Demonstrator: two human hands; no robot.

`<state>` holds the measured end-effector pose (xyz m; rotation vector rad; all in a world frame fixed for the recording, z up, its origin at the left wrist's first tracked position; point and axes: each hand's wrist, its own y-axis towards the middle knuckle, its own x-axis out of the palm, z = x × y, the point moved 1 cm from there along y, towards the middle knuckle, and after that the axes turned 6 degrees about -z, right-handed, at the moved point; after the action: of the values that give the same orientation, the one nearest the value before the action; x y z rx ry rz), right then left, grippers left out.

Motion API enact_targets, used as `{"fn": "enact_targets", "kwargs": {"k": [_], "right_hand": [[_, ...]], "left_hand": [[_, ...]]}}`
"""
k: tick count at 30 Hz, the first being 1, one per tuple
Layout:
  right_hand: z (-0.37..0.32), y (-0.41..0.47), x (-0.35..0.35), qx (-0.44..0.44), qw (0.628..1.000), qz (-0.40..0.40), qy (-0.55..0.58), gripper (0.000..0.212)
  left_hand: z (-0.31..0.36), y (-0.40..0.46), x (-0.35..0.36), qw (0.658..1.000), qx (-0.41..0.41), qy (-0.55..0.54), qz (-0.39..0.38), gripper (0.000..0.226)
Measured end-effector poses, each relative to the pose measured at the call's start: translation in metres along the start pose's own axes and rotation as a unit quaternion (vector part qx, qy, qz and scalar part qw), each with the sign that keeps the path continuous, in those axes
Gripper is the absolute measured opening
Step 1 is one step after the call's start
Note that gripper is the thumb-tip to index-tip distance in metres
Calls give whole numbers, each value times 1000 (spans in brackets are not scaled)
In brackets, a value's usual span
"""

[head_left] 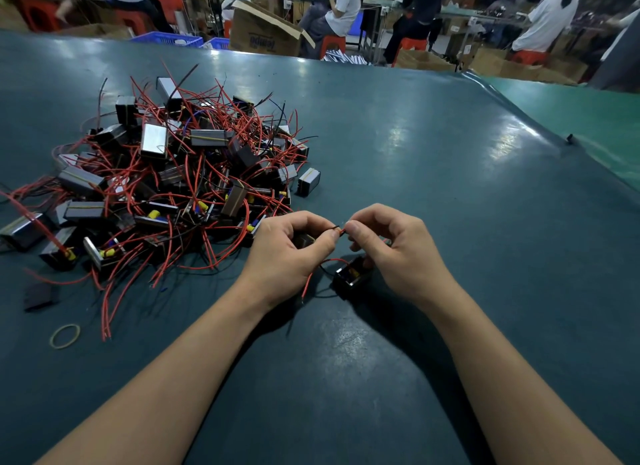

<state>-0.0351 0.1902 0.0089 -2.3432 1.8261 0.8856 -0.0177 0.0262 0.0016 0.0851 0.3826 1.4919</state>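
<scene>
Shiny teal mat [450, 187] covers the bench. Workshop at 12: seated people [343, 7], red stools [410, 45], carton [263, 31]. Rubber band [65, 335] at 8, pile of wired black units [180, 173] at 10. Dark part in the left palm is mostly hidden. Left hand [287, 253], fingers curled, pinches the wire ends [341, 229] at centre. Right hand [391, 249] pinches the same ends from the 3 side. Black unit [349, 277] lies on the mat at 6 of the pinch, partly covered.

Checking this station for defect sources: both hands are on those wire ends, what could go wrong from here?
The left hand and right hand both pinch the thin wire ends; a hard tug might snap a strand or drag the small black unit. The loose red lead under the left hand lies near the pile and could snag in that tangle.
</scene>
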Motion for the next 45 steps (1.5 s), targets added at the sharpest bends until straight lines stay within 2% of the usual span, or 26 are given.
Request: {"fn": "enact_targets", "kwargs": {"k": [4, 6, 8, 10, 13, 15, 20, 28, 36, 39, 45], "right_hand": [[0, 1, 3, 21, 999, 23, -36, 20], [0, 3, 7, 85, 995, 36, 42, 26], [-1, 4, 11, 143, 975, 38, 168, 29], [-3, 3, 14, 152, 963, 45, 219, 28], [-6, 0, 18, 89, 983, 80, 138, 19], [-7, 1, 19, 75, 984, 89, 136, 14], [-8, 1, 18, 109, 966, 66, 223, 10], [-13, 3, 20, 111, 970, 65, 204, 15], [-17, 4, 22, 213, 936, 71, 270, 24], [-18, 4, 24, 213, 935, 74, 273, 24], [-17, 4, 19, 188, 936, 18, 296, 18]], "left_hand": [[1, -2, 3, 1000, 8, 8, -12, 7], [1, -2, 4, 1000, 15, 12, -12, 7], [1, -2, 4, 1000, 22, 19, -4, 7], [0, 0, 3, 1000, 18, 15, 10, 7], [-1, 2, 2, 1000, 2, 0, 29, 6], [-1, 2, 1, 999, -3, 2, 37, 6], [-4, 3, 1, 999, -8, 1, 51, 5], [-3, 3, 2, 998, -12, -9, 54, 6], [0, -1, 6, 999, 9, 23, 35, 4], [2, -1, 6, 999, 15, 24, 34, 2], [2, 0, 4, 999, 1, -6, 32, 5]]}}
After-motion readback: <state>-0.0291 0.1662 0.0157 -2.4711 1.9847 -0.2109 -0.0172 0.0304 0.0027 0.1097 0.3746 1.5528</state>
